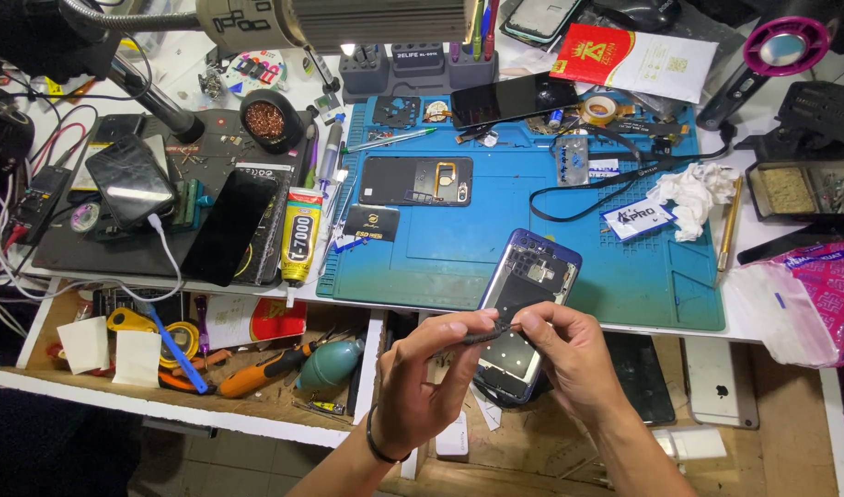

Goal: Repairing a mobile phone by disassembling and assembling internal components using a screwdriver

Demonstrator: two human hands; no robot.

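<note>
Our left hand and right hand pinch a small dark strip between fingertips. Beneath it lies an opened phone, overhanging the blue mat.

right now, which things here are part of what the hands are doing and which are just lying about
In use: left hand, right hand, small dark strip, opened phone.

Lying about: glue tube, black phone, crumpled tissue, tape roll, screwdriver.

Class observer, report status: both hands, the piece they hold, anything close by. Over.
Left hand and right hand pinch a small dark part between them. Opened phone lies directly beneath, on blue mat edge.
</note>
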